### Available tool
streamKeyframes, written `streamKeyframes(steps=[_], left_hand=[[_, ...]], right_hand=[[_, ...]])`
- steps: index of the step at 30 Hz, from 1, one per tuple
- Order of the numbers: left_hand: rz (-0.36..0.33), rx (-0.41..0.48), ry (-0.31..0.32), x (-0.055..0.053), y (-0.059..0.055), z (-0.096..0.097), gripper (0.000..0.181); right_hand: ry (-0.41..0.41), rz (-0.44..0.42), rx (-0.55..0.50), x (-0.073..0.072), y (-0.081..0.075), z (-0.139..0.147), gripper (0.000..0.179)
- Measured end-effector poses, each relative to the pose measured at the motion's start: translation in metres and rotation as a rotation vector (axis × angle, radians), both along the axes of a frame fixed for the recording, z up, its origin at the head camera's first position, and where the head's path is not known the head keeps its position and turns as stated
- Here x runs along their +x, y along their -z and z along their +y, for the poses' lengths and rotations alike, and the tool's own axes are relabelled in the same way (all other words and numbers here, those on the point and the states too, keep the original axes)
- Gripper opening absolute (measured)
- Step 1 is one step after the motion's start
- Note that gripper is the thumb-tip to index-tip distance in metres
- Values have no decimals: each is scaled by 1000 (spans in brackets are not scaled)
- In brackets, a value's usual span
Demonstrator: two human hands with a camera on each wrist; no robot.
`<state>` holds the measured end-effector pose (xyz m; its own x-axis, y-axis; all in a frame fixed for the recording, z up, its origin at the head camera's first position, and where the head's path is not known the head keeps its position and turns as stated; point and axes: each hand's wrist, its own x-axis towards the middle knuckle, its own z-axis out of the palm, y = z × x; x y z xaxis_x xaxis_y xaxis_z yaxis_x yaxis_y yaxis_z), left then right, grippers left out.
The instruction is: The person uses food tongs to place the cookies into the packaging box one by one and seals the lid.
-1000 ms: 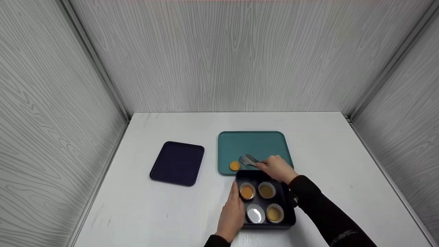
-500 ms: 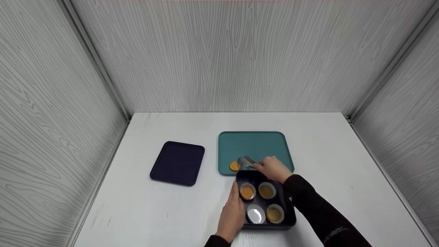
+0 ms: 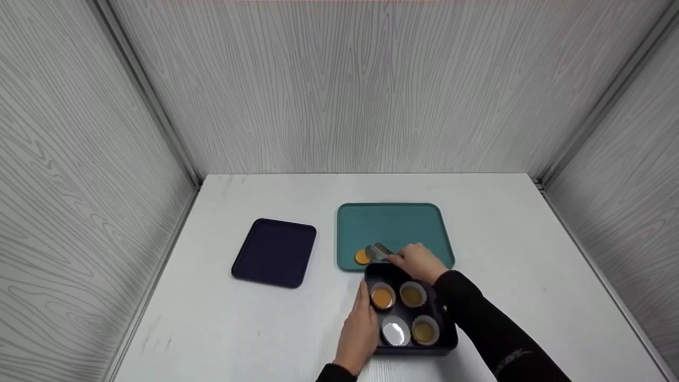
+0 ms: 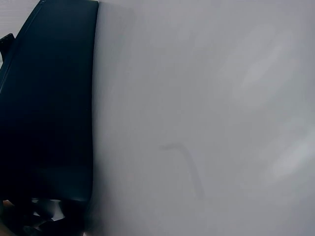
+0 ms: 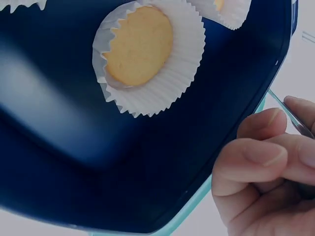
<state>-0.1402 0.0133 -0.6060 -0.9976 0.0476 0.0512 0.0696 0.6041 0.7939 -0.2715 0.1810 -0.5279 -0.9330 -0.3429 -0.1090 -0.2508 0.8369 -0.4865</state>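
Observation:
My right hand (image 3: 419, 262) pinches a pair of metal tongs (image 3: 379, 252) by the handle. Their rounded ends reach the right edge of an orange-yellow cookie (image 3: 360, 257), which lies at the near left of a teal tray (image 3: 392, 223); whether they touch it is unclear. A deep navy box (image 3: 414, 351) sits in front, holding several white paper baking cups. In the right wrist view, a round cookie (image 5: 140, 46) lies in one fluted paper cup (image 5: 167, 98). My left hand (image 3: 358, 329) rests against the box's left wall with straight fingers; the left wrist view mostly misses it.
A flat dark purple tray (image 3: 274, 252) lies to the left on the white table (image 3: 175, 318). Wood-grain panels (image 3: 339, 90) enclose the table at the back and both sides. The box's far edge overlaps the teal tray's near edge.
My right hand has shifted slightly left with the tongs, bringing their ends from beside the cookie to its right edge. The left hand and the box have stayed put.

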Motion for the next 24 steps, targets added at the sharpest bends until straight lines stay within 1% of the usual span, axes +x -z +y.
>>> streamKeyframes(steps=[6,13,18,20,24], left_hand=[[6,-7,0,0,0,0,57],[15,-14,-10,0,1,0,57],[31,-20,-7,0,2,0,57],[31,-17,-4,1,2,0,57],[36,-4,0,1,2,-1,56]], right_hand=[[1,-1,0,1,0,-6,59],[-30,65,8,1,1,-10,58],[-50,87,13,2,1,-11,58],[-56,90,5,2,1,-10,56],[-67,98,-16,2,1,-8,46]])
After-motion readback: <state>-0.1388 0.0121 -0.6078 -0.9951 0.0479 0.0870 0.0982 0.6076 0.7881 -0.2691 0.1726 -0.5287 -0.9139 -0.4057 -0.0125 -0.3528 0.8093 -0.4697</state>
